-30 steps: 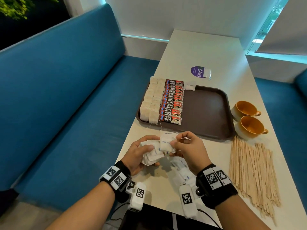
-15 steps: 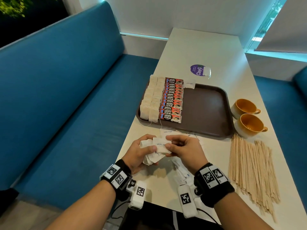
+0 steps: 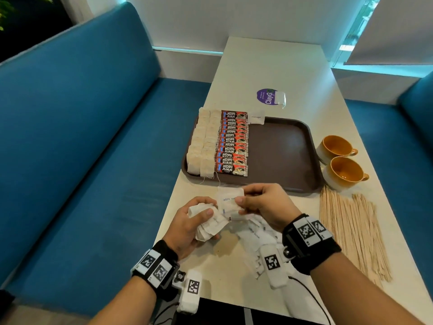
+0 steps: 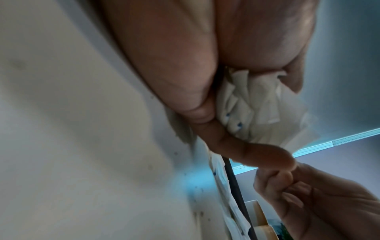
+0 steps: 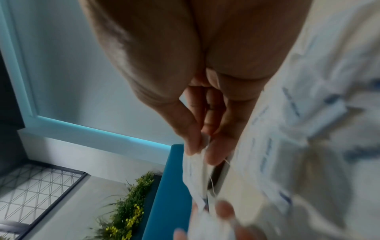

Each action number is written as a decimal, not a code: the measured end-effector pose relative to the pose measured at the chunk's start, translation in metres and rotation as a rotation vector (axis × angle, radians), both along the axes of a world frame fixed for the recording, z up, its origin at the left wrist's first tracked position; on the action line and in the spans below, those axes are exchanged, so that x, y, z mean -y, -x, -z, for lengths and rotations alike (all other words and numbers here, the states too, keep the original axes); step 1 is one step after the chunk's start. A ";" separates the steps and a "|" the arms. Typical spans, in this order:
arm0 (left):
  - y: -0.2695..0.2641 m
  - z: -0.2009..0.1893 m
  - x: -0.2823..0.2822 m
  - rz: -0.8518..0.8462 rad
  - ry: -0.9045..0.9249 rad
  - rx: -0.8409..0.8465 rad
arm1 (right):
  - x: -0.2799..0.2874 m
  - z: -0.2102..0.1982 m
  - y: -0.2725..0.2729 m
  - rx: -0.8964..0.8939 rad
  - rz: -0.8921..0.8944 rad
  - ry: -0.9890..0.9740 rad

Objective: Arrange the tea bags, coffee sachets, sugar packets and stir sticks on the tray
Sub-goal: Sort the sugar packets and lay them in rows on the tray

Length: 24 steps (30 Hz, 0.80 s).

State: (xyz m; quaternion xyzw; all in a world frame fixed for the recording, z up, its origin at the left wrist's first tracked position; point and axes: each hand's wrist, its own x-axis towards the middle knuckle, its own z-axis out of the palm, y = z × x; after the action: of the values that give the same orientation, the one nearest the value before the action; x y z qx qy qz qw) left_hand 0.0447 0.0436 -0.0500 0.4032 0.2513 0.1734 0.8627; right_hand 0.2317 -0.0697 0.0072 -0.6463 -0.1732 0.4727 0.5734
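A brown tray (image 3: 281,151) holds two rows of tea bags (image 3: 202,144), a row of red coffee sachets (image 3: 232,144) and one white sugar packet (image 3: 256,117) at its far edge. In front of the tray my left hand (image 3: 187,226) grips a bundle of white sugar packets (image 3: 208,225) (image 4: 252,107). My right hand (image 3: 262,205) pinches a single sugar packet (image 3: 228,200) (image 5: 195,170) by its right edge, just above the bundle. More sugar packets (image 3: 255,233) lie on the table under my right wrist. Wooden stir sticks (image 3: 351,231) lie spread to the right.
Two orange cups (image 3: 339,160) stand right of the tray, behind the sticks. A purple round sticker (image 3: 267,96) with a small bag beside it lies beyond the tray. A blue bench (image 3: 82,148) runs along the table's left edge.
My right hand has shifted the single sugar packet it pinches, lowering it toward the left hand's bundle and then raising it a little again. The left hand keeps its bundle in place.
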 end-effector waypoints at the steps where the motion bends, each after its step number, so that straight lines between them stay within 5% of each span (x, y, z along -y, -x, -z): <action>1: 0.000 0.000 0.000 -0.002 0.008 0.009 | -0.003 -0.003 -0.010 0.030 0.016 0.001; 11: 0.000 -0.001 -0.010 0.038 0.119 -0.014 | -0.074 -0.032 -0.156 0.326 0.252 -0.013; 24: 0.002 0.033 -0.034 0.117 0.009 -0.119 | -0.155 0.019 -0.254 0.481 0.260 0.256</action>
State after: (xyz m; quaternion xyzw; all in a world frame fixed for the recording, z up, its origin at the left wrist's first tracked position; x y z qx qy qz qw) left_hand 0.0431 0.0779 -0.0831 0.4230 0.2790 0.0975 0.8566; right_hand 0.4856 0.0853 -0.0119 -0.8236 -0.1586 0.2468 0.4855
